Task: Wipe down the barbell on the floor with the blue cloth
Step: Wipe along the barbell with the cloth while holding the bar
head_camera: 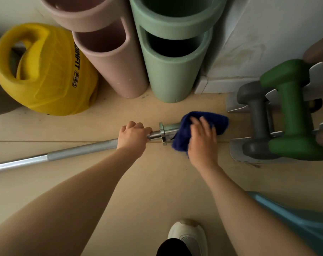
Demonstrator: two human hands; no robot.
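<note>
Left hand (133, 134) grips barbell (79, 151) shaft just inboard of collar; right hand (203, 139) presses blue cloth (182, 139) over sleeve end, fingers fairly flat. Tip: keep bar pinned w/ left, wrap cloth round sleeve, stroke lengthwise. Bar lies on floor (157, 182), long axis lower-left to right, cloth end toward dumbbells (293, 111).

Blue cloth (203, 126) hides barbell (79, 151) sleeve end; right hand (203, 143) blurred.
</note>
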